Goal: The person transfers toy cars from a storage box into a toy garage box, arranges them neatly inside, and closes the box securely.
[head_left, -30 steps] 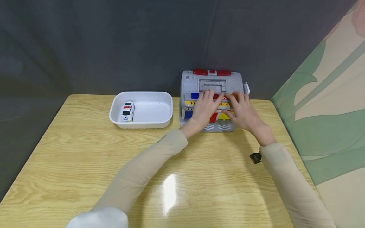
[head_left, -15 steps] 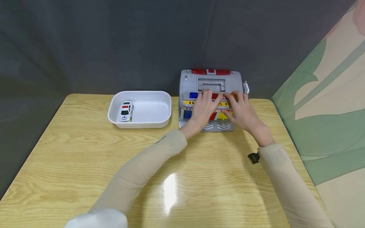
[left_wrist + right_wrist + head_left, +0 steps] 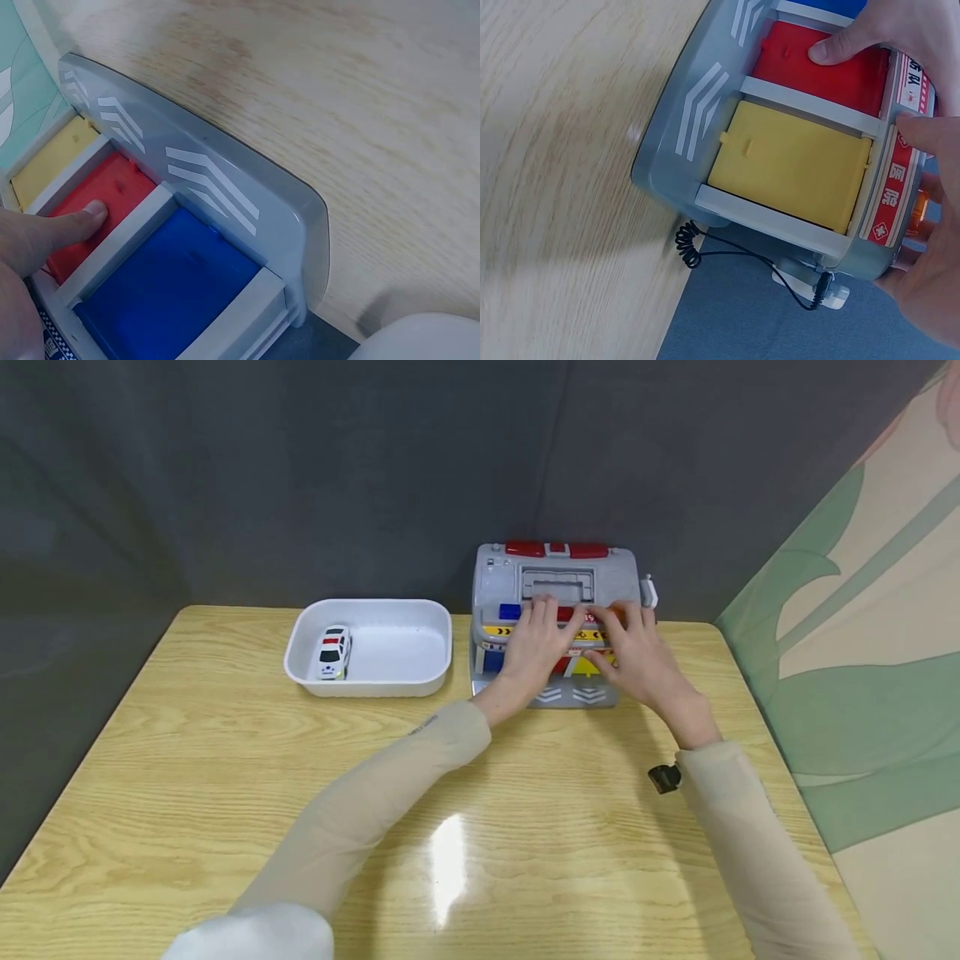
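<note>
A grey toy garage [image 3: 498, 578] with red roof lights stands at the back of the table. Its front has blue [image 3: 172, 289], red [image 3: 799, 64] and yellow [image 3: 795, 161] doors, all closed. My left hand [image 3: 534, 647] grips the upper front of the garage, fingers over the top edge and thumb lying on the red door. At its right end my right hand [image 3: 643, 660] holds the same edge, with fingers behind the orange light [image 3: 919, 214] and thumb by the red-and-white label above the yellow door.
Left of the garage is a white plastic tray [image 3: 397, 687] holding a white toy police car [image 3: 333, 653]. A white toy handset [image 3: 649, 592] with a coiled black cord [image 3: 690, 246] hangs on the garage's right side. A dark curtain [image 3: 337, 485] closes off the back.
</note>
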Available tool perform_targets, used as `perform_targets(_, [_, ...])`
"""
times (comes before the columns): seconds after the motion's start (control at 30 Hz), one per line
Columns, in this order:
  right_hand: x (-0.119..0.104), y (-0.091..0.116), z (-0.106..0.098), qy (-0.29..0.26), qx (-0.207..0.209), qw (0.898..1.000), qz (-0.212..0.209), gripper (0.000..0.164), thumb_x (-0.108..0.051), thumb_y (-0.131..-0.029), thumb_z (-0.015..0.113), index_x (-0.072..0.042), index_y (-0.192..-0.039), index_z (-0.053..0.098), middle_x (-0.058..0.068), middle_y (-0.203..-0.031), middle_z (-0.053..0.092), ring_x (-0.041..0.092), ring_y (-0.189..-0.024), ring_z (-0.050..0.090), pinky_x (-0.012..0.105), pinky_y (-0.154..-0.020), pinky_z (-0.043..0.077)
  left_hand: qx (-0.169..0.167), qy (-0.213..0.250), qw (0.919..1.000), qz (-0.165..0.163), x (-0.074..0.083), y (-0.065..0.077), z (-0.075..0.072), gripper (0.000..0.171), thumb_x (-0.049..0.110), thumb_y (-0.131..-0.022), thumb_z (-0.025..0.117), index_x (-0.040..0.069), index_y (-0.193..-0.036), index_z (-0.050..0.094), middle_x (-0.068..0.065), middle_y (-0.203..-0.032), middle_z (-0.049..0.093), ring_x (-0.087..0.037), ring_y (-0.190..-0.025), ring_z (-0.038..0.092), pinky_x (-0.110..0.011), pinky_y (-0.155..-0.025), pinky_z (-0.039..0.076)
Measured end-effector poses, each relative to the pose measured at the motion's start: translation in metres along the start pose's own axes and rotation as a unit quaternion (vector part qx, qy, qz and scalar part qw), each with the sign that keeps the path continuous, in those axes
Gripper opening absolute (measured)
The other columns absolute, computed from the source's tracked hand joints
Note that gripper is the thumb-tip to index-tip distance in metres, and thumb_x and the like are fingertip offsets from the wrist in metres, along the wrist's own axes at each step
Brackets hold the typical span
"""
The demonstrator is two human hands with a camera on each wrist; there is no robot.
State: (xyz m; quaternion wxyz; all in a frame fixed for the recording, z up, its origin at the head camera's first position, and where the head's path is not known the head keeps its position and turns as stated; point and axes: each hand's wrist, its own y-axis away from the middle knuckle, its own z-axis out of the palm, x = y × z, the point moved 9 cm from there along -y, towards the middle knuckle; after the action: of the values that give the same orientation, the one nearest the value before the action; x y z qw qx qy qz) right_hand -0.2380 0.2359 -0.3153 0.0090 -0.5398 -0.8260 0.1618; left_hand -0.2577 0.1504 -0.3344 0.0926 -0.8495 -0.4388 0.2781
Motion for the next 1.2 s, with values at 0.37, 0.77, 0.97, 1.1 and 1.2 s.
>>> perform_targets(0.37, [0.0, 0.002, 0.002, 0.008, -0.011, 1.0, 0.011, 0.06, -0.022, -0.091, 0.067, -0.001, -0.14, 0.039, 0.029, -0.133, 0.032, 0.047, -0.118, 0.031, 0.06, -0.094, 0.039, 0.017, 0.014, 0.9998, -0.002, 0.001, 0.002, -0.003, 0.06, 0.019, -0.089, 0.066, 0.021, -0.142, 0.038, -0.022, -0.127, 0.047, -0.033, -0.117, 0.048, -0.038, -0.101, 0.041])
perform_targets(0.77, [-0.005, -0.001, -0.001, 0.01, -0.007, 1.0, -0.001, 0.059, -0.021, -0.092, 0.066, 0.001, -0.139, 0.038, 0.031, -0.132, 0.03, 0.048, -0.118, 0.03, 0.06, -0.093, 0.038, -0.016, 0.029, 0.9994, 0.002, -0.002, 0.003, -0.001, 0.075, 0.032, -0.083, 0.074, 0.021, -0.145, 0.033, -0.025, -0.135, 0.042, -0.037, -0.125, 0.044, -0.042, -0.106, 0.036])
perform_targets(0.97, [-0.007, -0.005, 0.001, -0.003, 0.0, 1.0, -0.007, 0.058, -0.018, -0.092, 0.066, 0.002, -0.139, 0.038, 0.032, -0.131, 0.03, 0.05, -0.117, 0.029, 0.06, -0.094, 0.035, -0.033, 0.061, 0.9975, 0.016, -0.007, 0.01, -0.005, 0.087, 0.052, -0.083, 0.069, 0.018, -0.151, 0.026, -0.03, -0.146, 0.029, -0.039, -0.134, 0.034, -0.044, -0.113, 0.025])
perform_targets(1.1, [-0.008, -0.009, 0.004, -0.007, -0.004, 1.0, -0.008, 0.058, -0.019, -0.093, 0.065, 0.001, -0.14, 0.037, 0.031, -0.132, 0.03, 0.049, -0.117, 0.029, 0.06, -0.095, 0.034, -0.041, 0.116, 0.9918, 0.035, -0.016, 0.025, -0.014, 0.085, 0.049, -0.088, 0.065, 0.016, -0.153, 0.023, -0.029, -0.153, 0.016, -0.039, -0.141, 0.02, -0.045, -0.116, 0.015])
perform_targets(1.2, [-0.009, -0.011, 0.007, -0.011, -0.013, 1.0, -0.002, 0.059, -0.021, -0.094, 0.064, 0.0, -0.141, 0.036, 0.031, -0.134, 0.028, 0.049, -0.119, 0.027, 0.06, -0.096, 0.035, -0.016, 0.164, 0.9855, 0.042, -0.03, 0.037, -0.027, 0.076, 0.041, -0.09, 0.066, 0.014, -0.151, 0.03, -0.026, -0.153, 0.02, -0.038, -0.142, 0.02, -0.045, -0.116, 0.014])
